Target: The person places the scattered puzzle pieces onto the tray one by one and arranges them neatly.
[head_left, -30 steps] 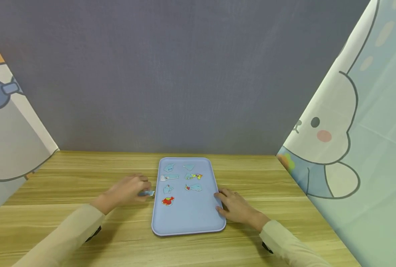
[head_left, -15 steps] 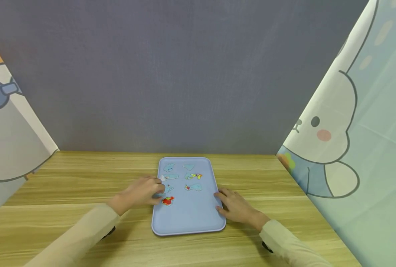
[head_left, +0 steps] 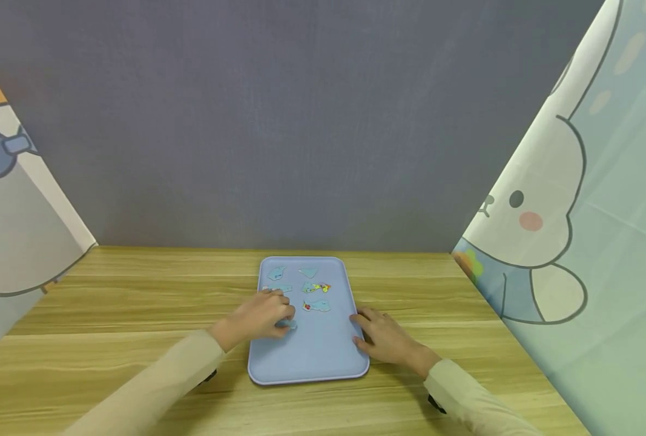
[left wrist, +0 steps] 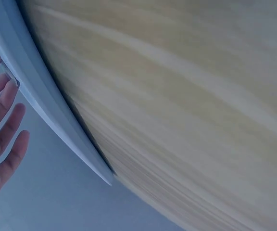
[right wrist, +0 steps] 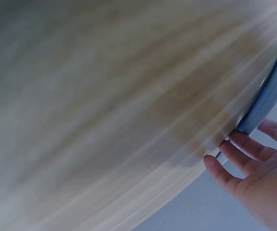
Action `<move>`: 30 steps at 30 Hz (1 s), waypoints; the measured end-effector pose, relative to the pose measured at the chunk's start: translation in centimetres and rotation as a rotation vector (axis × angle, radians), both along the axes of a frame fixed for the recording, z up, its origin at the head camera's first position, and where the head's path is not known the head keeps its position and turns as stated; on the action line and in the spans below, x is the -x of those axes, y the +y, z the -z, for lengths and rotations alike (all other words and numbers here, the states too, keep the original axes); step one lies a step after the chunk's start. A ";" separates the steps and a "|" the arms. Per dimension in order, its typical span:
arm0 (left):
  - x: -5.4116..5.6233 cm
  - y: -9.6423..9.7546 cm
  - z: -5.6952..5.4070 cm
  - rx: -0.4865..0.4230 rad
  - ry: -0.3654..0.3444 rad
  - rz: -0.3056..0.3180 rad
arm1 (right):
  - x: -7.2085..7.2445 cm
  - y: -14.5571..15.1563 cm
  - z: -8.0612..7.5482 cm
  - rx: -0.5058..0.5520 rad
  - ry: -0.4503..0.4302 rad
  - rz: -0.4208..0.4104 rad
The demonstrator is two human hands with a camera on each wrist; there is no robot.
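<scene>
My left hand [head_left: 265, 313] is over the left half of the pale blue tray [head_left: 323, 363], pinching a flat light-blue piece [head_left: 287, 324] between thumb and fingers. In the left wrist view the edge of that flat piece [left wrist: 11, 76] shows thin at the fingertips, beside the tray rim [left wrist: 47, 96]. The right hand [head_left: 385, 338] rests on the tray's right rim with its fingers spread and relaxed. Several irregular printed pieces lie flat on the tray, among them one with red [head_left: 316, 306] and one with yellow [head_left: 317, 287]. The left hand hides the pieces beneath it.
The tray lies on a wood-grain table [head_left: 137, 290]. A dark grey panel [head_left: 273, 121] stands behind the table. Cartoon-printed cloths hang at the left [head_left: 17, 218] and at the right [head_left: 617, 242].
My left hand has moved right, from beside the tray's left edge to over the tray, carrying the flat light-blue piece. The right hand has stayed at the right rim.
</scene>
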State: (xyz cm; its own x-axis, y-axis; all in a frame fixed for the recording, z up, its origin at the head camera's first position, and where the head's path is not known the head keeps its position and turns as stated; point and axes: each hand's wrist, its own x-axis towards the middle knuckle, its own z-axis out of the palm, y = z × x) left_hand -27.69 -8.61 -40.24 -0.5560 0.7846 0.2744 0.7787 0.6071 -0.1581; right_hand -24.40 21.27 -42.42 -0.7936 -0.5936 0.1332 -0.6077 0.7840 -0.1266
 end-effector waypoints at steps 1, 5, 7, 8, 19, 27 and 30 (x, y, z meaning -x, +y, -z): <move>0.0 0.2 0.0 -0.002 -0.006 0.000 | 0.0 0.0 0.0 -0.001 0.000 0.000; 0.2 1.2 0.1 0.002 0.000 0.010 | 0.0 0.0 0.0 -0.004 0.000 0.001; 0.4 1.7 0.2 0.003 -0.001 0.015 | 0.0 0.0 0.0 0.000 -0.001 0.000; 0.4 1.9 0.2 0.003 -0.001 0.017 | 0.0 -0.1 0.0 0.001 -0.001 -0.002; 0.8 3.9 0.5 -0.011 -0.035 0.025 | 0.0 0.1 0.1 -0.001 0.025 -0.011; 1.1 5.2 0.4 0.021 -0.069 0.005 | 0.1 0.1 0.1 0.003 0.025 -0.013; 1.3 5.6 0.5 0.026 -0.073 0.002 | 0.1 0.0 0.1 0.004 0.018 -0.009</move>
State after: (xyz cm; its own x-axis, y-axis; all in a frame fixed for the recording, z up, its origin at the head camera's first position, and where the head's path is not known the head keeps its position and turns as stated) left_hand -28.99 -3.04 -40.72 -0.5723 0.7919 0.2131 0.7898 0.6022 -0.1166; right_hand -24.51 21.31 -42.51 -0.7857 -0.6002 0.1496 -0.6169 0.7780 -0.1189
